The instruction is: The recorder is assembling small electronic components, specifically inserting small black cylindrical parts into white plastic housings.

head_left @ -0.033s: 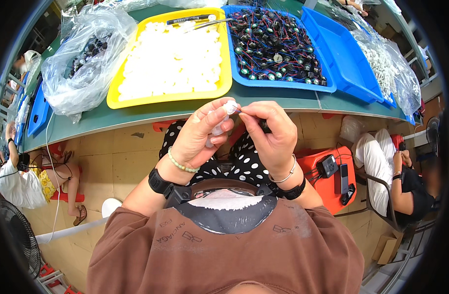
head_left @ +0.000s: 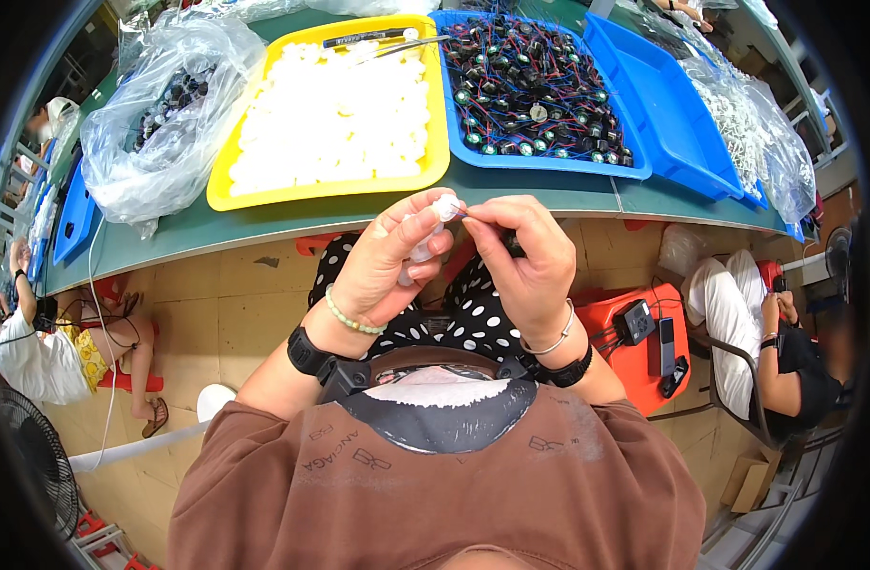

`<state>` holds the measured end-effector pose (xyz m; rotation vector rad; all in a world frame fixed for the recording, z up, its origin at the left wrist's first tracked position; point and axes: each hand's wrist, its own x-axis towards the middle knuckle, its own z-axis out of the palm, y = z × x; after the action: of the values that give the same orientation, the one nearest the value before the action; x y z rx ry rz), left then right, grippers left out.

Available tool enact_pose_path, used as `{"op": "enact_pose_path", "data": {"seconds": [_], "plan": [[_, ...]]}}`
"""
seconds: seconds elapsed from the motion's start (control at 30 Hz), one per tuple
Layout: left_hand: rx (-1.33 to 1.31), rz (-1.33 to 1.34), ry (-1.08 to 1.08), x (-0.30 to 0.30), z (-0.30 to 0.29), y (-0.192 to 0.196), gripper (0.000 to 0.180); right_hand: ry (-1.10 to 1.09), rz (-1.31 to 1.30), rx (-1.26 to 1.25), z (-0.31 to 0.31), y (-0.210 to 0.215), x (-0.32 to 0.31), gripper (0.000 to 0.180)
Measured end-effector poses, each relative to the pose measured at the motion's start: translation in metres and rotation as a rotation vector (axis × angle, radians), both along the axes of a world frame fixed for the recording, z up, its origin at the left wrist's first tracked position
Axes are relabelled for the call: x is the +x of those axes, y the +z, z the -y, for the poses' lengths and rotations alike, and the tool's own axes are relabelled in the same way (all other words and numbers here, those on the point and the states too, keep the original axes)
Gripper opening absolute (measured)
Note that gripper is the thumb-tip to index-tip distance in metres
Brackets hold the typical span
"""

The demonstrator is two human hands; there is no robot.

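In front of my lap, my left hand (head_left: 394, 249) is closed around several small white plastic pieces (head_left: 423, 252). One white cap (head_left: 446, 207) is pinched between its thumb and forefinger. Touching close by, my right hand (head_left: 527, 249) pinches thin red and blue wires (head_left: 461, 214) at that cap. Something dark shows under the right fingers, too hidden to name. On the bench ahead, a yellow tray (head_left: 217, 185) is full of white plastic pieces. Beside it, a blue tray (head_left: 549, 166) holds many small round black parts with red and blue wires.
Tweezers (head_left: 397, 49) and a dark pen (head_left: 364, 38) lie across the yellow tray. A clear bag (head_left: 112, 161) of dark parts is at left, a second blue tray (head_left: 677, 123) at right. Below right stands a red stool (head_left: 634, 366) with electronic devices. Two people sit at the sides.
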<state>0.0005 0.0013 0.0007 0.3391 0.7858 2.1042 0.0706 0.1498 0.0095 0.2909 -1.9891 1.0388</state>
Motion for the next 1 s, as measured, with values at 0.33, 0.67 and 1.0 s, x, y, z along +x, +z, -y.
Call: {"op": "enact_pose_path", "data": {"seconds": [0.33,0.67,1.0], "plan": [[-0.041,-0.022,0.008,0.0022,-0.0005,0.0014,0.024,-0.073,0.04,-0.035,0.0028,0.0045,0.0032,0.013],[-0.036,-0.017,0.028,0.0034,-0.0004,0.0026,0.021,-0.075,0.028,0.003,0.0024,0.0048,0.0032,0.015],[0.01,-0.013,-0.011,0.0025,-0.0001,-0.0038,0.02,-0.068,0.029,0.007,0.0017,0.0036,0.0038,0.015]]}}
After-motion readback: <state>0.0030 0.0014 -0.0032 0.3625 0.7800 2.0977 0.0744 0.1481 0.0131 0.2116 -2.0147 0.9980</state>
